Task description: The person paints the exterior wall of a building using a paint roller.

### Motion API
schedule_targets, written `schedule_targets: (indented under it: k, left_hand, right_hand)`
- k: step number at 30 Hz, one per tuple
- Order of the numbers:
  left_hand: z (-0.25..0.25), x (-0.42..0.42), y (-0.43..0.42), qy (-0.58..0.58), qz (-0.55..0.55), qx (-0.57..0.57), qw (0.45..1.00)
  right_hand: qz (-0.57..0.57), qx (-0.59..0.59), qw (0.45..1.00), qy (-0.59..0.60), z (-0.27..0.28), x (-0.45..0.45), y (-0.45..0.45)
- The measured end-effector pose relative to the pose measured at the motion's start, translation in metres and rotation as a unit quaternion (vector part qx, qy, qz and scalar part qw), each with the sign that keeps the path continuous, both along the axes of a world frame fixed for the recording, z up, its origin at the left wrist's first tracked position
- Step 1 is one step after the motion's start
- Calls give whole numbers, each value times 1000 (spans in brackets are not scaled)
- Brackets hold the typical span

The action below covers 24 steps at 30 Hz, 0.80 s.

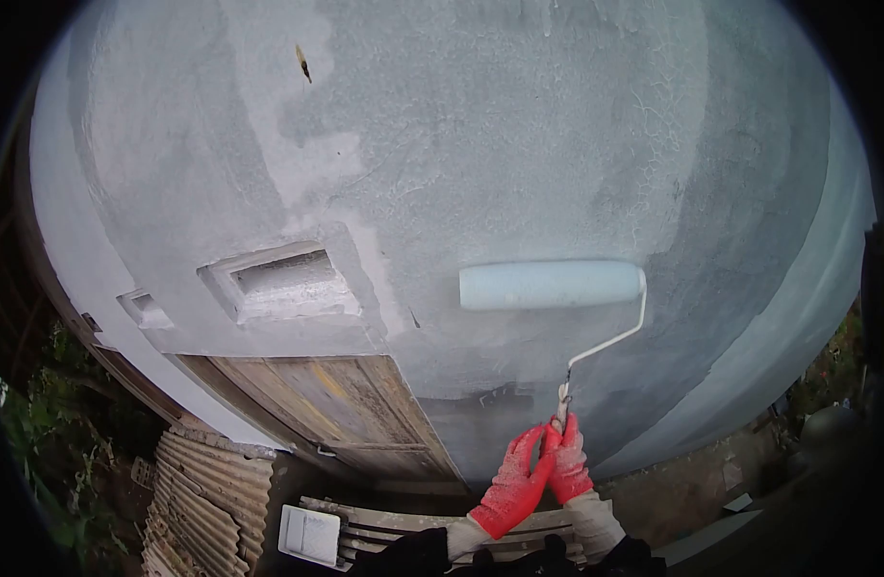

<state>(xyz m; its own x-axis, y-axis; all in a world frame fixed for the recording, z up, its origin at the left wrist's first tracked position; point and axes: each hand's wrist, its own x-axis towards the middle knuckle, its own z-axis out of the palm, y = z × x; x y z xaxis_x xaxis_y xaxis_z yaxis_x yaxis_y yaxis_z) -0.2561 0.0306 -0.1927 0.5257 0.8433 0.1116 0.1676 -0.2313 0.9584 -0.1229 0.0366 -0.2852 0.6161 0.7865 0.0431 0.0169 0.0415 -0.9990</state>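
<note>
Ideally, even pressure should suit the roller at the wall, beyond the top-right corner of the door; right hand clamps the handle, grip of left hand unclear.

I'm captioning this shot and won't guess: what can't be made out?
All in the head view:
Roller handle: lower part hidden by the left hand and right hand.
Wall: top cut off by the upper frame edge.
White tray: too small to tell whether it holds paint.
</note>
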Motion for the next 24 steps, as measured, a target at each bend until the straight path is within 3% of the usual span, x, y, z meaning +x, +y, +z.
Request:
schedule_targets:
  k: [2,5,6,8,9,11,13,15,19,24]
  left_hand:
    - [-4,-3,3,-42,14,32,999]
    - [-22,-7,7,-42,39,74,996]
    - [-27,-11,5,-40,35,73,996]
    - [-39,-20,0,-27,29,34,999]
    - [-43,-25,-2,-26,26,33,999]
    - [-52,-36,-9,42,25,-73,996]
    - [-83,-43,-15,55,13,-85,995]
    - [-92,-44,-13,70,-1,-96,993]
    - [-85,-40,-8,82,1,-141,987]
    - [-86,-15,5,1,33,-181,983]
  right_hand:
    - [-18,33,999,-3,68,0,18]
    - [-28,77,997,2,80,0,34]
    - [-22,74,997,10,67,-4,31]
    - [-35,-4,994,-103,22,-16,11]
    - [-38,-24,994,-96,-14,-28,-2]
    - [-13,-69,995,-76,-80,-52,-35]
    - [5,-92,994,-62,-116,-66,-63]
    - [5,-226,964,-144,-136,-76,-82]
    - [-23,-219,972,-83,-110,-86,-78]
    - [6,-85,996,-7,-66,-64,-37]
